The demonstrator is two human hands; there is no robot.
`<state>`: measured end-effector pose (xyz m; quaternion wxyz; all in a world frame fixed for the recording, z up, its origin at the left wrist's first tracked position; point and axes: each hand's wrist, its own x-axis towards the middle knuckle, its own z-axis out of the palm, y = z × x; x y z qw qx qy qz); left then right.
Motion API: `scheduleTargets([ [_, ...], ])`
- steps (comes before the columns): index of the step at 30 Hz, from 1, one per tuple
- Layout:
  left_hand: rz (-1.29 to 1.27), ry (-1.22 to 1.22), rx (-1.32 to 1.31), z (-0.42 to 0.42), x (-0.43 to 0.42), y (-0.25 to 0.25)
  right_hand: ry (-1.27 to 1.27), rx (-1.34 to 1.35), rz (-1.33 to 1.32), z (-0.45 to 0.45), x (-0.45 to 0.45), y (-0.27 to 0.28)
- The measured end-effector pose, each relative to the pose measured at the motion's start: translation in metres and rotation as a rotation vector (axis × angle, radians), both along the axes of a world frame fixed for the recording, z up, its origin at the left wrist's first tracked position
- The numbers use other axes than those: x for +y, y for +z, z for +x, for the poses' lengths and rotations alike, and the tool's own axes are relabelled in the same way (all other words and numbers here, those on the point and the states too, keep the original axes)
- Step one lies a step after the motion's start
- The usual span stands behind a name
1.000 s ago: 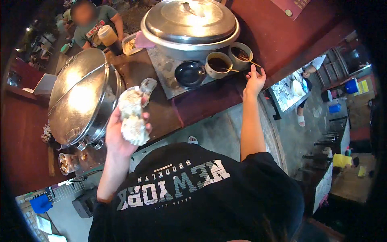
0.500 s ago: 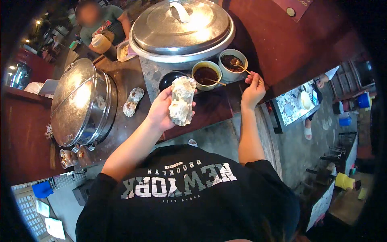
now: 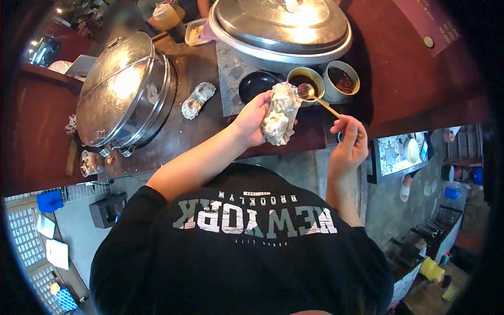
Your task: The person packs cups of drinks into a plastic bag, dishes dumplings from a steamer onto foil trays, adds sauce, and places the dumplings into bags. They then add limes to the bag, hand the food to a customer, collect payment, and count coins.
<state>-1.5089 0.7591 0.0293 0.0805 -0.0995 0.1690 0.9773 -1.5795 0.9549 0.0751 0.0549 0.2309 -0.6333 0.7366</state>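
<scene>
My left hand [image 3: 255, 119] is closed around a small clear tray of pale dumplings [image 3: 278, 123], held up before the counter edge. Between the fingers of my right hand [image 3: 349, 137] is the handle of a spoon [image 3: 326, 106]. Its bowl, loaded with dark chunky sauce, hangs at the tray's upper right corner, in front of a cup of dark sauce [image 3: 301, 79]. To the right stands a second cup with reddish-brown chili sauce [image 3: 342, 82]. A black bowl [image 3: 255, 86] sits just behind my left hand.
A large lidded metal pot [image 3: 283, 26] stands behind the cups. At the left is a round metal steamer [image 3: 118, 94]. Another tray of dumplings [image 3: 198, 100] lies on the brown counter [image 3: 210, 128]. A sauce bottle [image 3: 167, 18] and a tub [image 3: 196, 32] stand at the back.
My left hand has brought the dumplings rightward to the sauce cups. My right hand has taken the spoon out of the chili cup and moved it beside the tray, with sauce on it.
</scene>
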Motion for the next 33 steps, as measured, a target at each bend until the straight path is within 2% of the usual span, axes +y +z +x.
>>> scheduleTargets([
  [3, -0.014, 0.015, 0.022, 0.004, -0.001, 0.002, 0.068, 0.137, 0.167, 0.011, -0.006, 0.005],
  [6, -0.03, 0.043, 0.032, 0.011, -0.004, 0.001, 0.064, 0.214, 0.134, 0.014, -0.01, 0.003],
  [13, -0.067, 0.107, -0.026, 0.026, -0.012, 0.005, 0.071, 0.165, 0.132, 0.027, -0.02, 0.011],
  [19, -0.068, 0.199, -0.09, 0.031, -0.019, 0.002, 0.197, 0.144, 0.126, 0.048, -0.022, 0.017],
  [24, 0.039, 0.254, -0.018, 0.033, -0.028, -0.007, 0.223, 0.338, 0.191, 0.056, -0.024, 0.013],
  [32, -0.022, 0.317, -0.119, 0.036, -0.027, -0.004, 0.262, 0.526, 0.211, 0.057, -0.027, 0.013],
  [33, -0.016, 0.307, -0.111, 0.036, -0.027, -0.006, 0.269, 0.478, 0.214, 0.057, -0.028, 0.013],
])
